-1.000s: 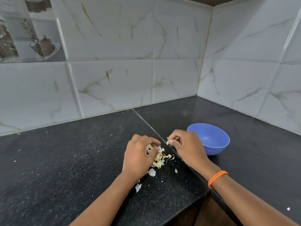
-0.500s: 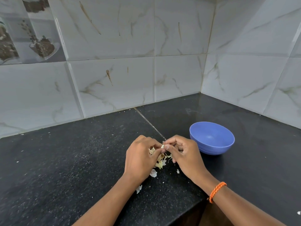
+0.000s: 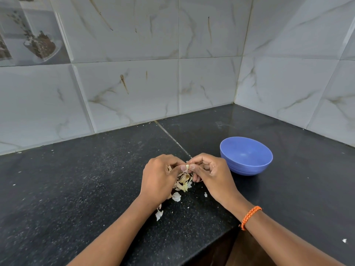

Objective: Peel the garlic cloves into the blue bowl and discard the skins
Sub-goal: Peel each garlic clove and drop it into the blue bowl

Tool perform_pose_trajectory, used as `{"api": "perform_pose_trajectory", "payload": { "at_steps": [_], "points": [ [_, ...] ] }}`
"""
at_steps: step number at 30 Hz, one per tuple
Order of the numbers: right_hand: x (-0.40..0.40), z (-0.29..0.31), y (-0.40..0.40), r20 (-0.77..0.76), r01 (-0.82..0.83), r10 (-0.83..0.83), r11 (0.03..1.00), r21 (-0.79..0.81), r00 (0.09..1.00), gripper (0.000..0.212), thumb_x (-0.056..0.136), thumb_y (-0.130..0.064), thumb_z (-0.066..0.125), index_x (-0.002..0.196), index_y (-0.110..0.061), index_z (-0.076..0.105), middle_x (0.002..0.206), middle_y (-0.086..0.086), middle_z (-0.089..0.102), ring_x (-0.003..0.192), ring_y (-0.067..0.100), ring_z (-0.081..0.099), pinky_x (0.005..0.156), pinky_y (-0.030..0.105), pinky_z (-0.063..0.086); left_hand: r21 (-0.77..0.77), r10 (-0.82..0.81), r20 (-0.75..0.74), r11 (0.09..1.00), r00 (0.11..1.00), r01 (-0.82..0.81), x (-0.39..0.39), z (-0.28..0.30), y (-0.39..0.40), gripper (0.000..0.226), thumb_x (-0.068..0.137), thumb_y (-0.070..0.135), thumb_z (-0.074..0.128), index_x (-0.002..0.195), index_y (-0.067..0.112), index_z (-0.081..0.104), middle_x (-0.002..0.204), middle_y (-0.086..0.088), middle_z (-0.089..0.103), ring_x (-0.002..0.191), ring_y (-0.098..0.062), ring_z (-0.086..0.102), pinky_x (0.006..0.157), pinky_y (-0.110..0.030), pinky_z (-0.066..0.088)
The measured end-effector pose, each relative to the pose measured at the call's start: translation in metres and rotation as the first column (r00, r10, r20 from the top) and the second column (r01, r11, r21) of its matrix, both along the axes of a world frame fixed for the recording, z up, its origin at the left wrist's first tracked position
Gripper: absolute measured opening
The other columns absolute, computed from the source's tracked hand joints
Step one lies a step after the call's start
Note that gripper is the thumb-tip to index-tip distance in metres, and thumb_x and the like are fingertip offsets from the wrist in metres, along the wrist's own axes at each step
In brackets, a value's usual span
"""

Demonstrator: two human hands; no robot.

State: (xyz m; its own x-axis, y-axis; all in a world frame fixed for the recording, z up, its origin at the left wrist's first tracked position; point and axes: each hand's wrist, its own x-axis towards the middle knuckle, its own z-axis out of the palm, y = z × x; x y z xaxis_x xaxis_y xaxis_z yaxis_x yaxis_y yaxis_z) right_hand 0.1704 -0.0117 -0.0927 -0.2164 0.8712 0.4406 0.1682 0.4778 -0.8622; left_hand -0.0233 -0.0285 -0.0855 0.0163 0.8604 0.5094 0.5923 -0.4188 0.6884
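Blue bowl [image 3: 246, 162]: sitting upright on the black table [image 3: 76, 179], just beside the right hand, and looking bare inside as far as its visible inner wall is showing.
Garlic clove [image 3: 187, 166]: being pinched between the two hands, a small pale piece showing only where the thumbs are meeting; how much skin is clinging to it is too small to tell.
Left hand [image 3: 159, 177]: its grip is curling in tight, thumb and fingertips closing on the clove from the left.
Right hand [image 3: 211, 171]: its grip is likewise curling closed, pinching the same clove from the right, with an orange wristband [image 3: 250, 215] sitting on the wrist.
Skins [image 3: 183, 182]: lying in a loose papery heap on the table right under the hands, with a few flakes scattered nearer the person.
Progress: peeling seems to be under way; no peeled clove is showing in the bowl, and the skins are waiting to be discarded.
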Motion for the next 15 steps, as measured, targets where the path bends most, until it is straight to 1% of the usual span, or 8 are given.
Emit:
{"api": "perform_pose_trajectory", "payload": {
  "at_steps": [4, 7, 9, 11, 13, 15],
  "points": [
    [-0.0018, -0.0014, -0.0025, 0.01, 0.038, -0.038, 0.999, 0.016, 0.999, 0.009, 0.101, -0.012, 0.074, 0.103, -0.018, 0.08, 0.089, 0.0, 0.078, 0.071, 0.022, 0.072, 0.062, 0.042, 0.062, -0.051, -0.016, 0.081, 0.998, 0.997, 0.02, 0.0022, 0.0013, -0.0011, 0.017, 0.097, 0.025, 0.08, 0.082, 0.032, 0.08, 0.08, 0.02, 0.075, 0.079, -0.006, 0.071, 0.074, -0.035, 0.055],
    [-0.0012, -0.0022, -0.0028, 0.0, 0.055, -0.055, 0.998, 0.024, 0.998, 0.012, 0.102, -0.014, 0.072, 0.109, -0.019, 0.081, 0.092, -0.001, 0.079, 0.072, 0.022, 0.072, 0.06, 0.039, 0.062, -0.062, -0.015, 0.11, 0.998, 0.994, 0.022, 0.0035, 0.001, -0.0002, 0.019, 0.099, 0.024, 0.078, 0.081, 0.032, 0.078, 0.076, 0.017, 0.074, 0.075, -0.006, 0.068, 0.071, -0.032, 0.051],
    [-0.001, -0.0026, -0.0023, 0.0, 0.058, -0.058, 0.998, 0.017, 0.998, 0.016, 0.103, -0.012, 0.07, 0.114, -0.019, 0.08, 0.094, -0.002, 0.079, 0.073, 0.022, 0.072, 0.059, 0.037, 0.062, -0.074, -0.021, 0.141, 0.997, 0.99, 0.032, 0.0026, 0.0002, 0.0016, 0.021, 0.101, 0.022, 0.076, 0.082, 0.03, 0.078, 0.076, 0.014, 0.074, 0.075, -0.008, 0.069, 0.073, -0.032, 0.05],
    [-0.0009, -0.003, -0.0022, -0.003, 0.059, -0.059, 0.998, 0.013, 0.998, 0.018, 0.103, -0.011, 0.07, 0.117, -0.019, 0.079, 0.096, -0.001, 0.08, 0.074, 0.022, 0.073, 0.058, 0.035, 0.06, -0.087, -0.029, 0.164, 0.995, 0.986, 0.044, 0.0028, 0.0004, 0.0018, 0.019, 0.102, 0.023, 0.074, 0.085, 0.03, 0.078, 0.078, 0.013, 0.075, 0.078, -0.009, 0.069, 0.076, -0.035, 0.052],
    [-0.0006, -0.0024, -0.0031, -0.028, 0.058, -0.057, 0.998, 0.006, 0.998, 0.021, 0.103, -0.011, 0.071, 0.12, -0.02, 0.079, 0.098, -0.001, 0.08, 0.073, 0.022, 0.072, 0.056, 0.034, 0.059, -0.075, -0.04, 0.161, 0.996, 0.986, 0.053, 0.0042, 0.0007, 0.0004, 0.016, 0.104, 0.028, 0.071, 0.09, 0.031, 0.078, 0.082, 0.015, 0.074, 0.079, -0.008, 0.069, 0.077, -0.036, 0.054],
    [0.0, -0.0008, -0.0043, -0.059, 0.055, -0.055, 0.998, 0.001, 0.997, 0.023, 0.102, -0.011, 0.072, 0.123, -0.02, 0.079, 0.101, -0.003, 0.081, 0.071, 0.022, 0.073, 0.054, 0.035, 0.058, -0.043, -0.059, 0.135, 0.997, 0.989, 0.065, 0.0064, 0.002, -0.0029, 0.012, 0.106, 0.033, 0.068, 0.097, 0.033, 0.076, 0.089, 0.017, 0.074, 0.082, -0.008, 0.07, 0.077, -0.037, 0.056]
  ]
}}
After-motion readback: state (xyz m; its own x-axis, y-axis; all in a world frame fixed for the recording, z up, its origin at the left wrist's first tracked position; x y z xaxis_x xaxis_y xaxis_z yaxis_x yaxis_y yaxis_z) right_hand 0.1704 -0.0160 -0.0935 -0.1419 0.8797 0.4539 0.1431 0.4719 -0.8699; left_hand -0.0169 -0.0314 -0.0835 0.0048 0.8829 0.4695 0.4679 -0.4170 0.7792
